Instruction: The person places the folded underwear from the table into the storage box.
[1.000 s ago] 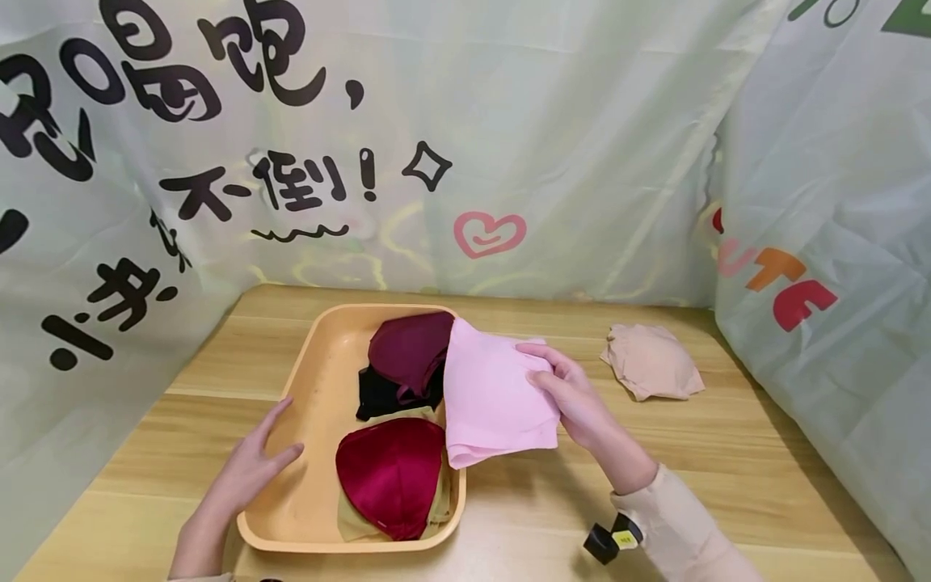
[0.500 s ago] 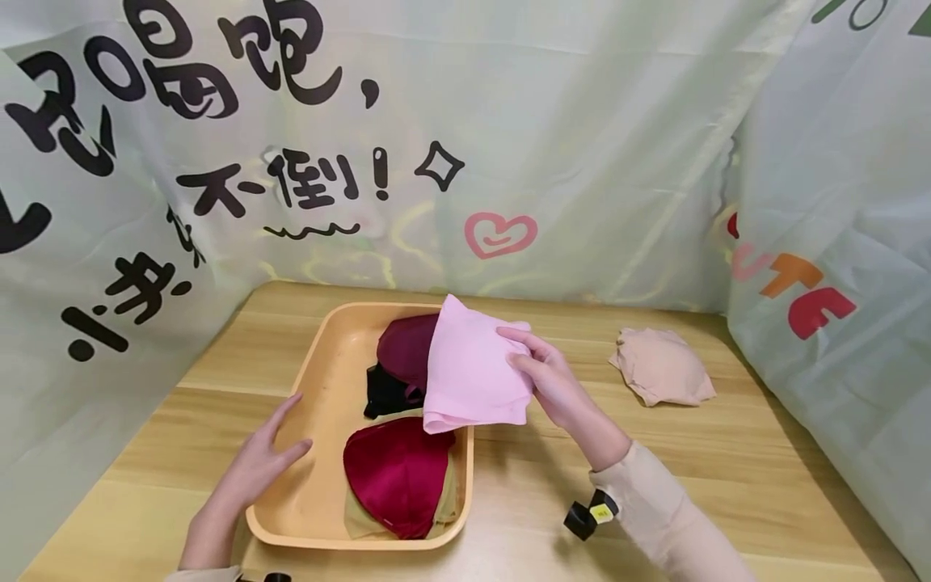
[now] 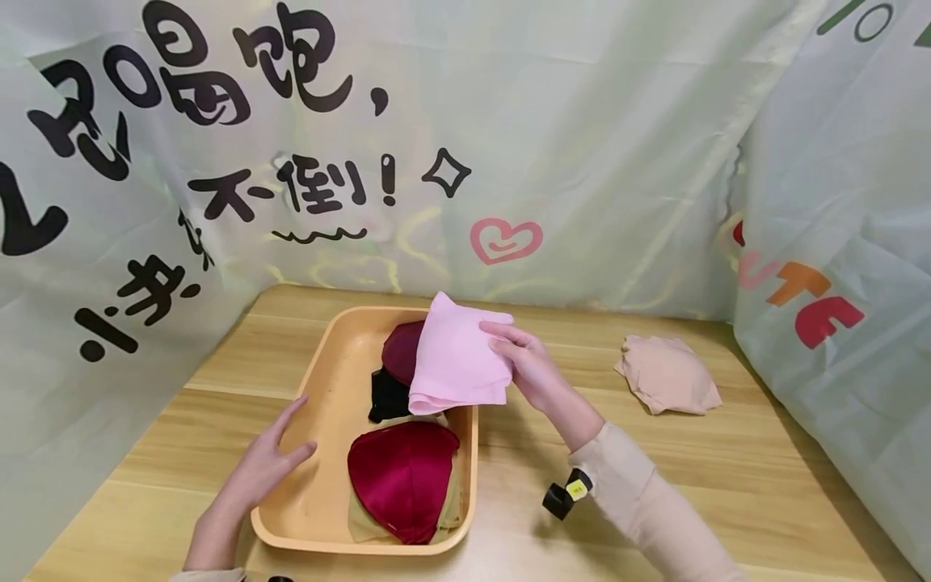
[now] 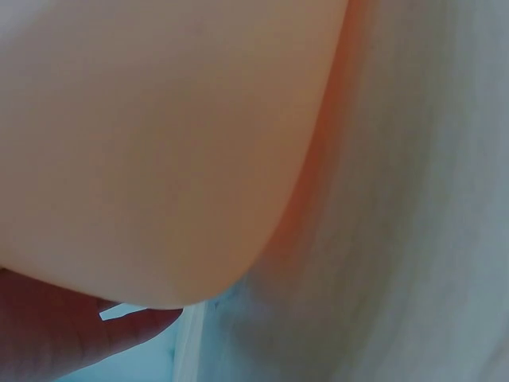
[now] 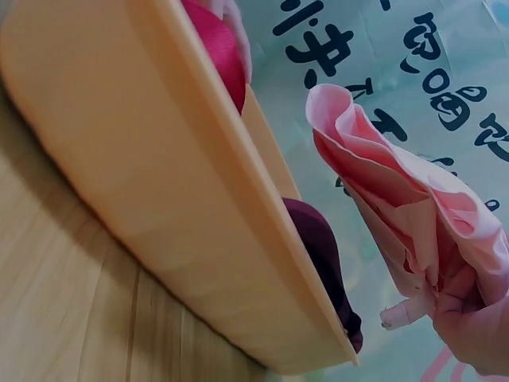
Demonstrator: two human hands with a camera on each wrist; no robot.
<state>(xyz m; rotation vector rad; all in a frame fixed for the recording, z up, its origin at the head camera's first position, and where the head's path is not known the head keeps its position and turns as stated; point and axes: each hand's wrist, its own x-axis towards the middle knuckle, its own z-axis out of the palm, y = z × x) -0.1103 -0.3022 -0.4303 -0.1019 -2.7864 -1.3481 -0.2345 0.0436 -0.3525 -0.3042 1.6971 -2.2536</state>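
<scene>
My right hand (image 3: pixel 534 372) pinches a folded pink bra (image 3: pixel 460 356) between thumb and fingers, above the right side of an orange tray (image 3: pixel 320 453). In the right wrist view its fabric layers hang loosely folded. Inside the tray, a dark red bra (image 3: pixel 406 477) lies over a khaki one (image 3: pixel 364 521) at the near end. Behind it are a plum bra (image 3: pixel 402 349) and a black one (image 3: pixel 389 396), partly hidden by the pink one. My left hand (image 3: pixel 262 469), fingers spread and fairly straight, rests at the tray's left rim; its fingers (image 4: pixel 135 330) show beside the tray wall.
On the wooden table (image 3: pixel 582 525), a folded beige bra (image 3: pixel 669 376) lies at the right. A printed cloth sheet (image 3: pixel 596 145) hangs behind the table and along both sides. A small black device (image 3: pixel 567 493) sits at my right wrist.
My right hand has carried the pink bra leftward and slightly up, further over the tray, so it covers more of the plum bra. The left hand stays at the rim; the view shifts slightly.
</scene>
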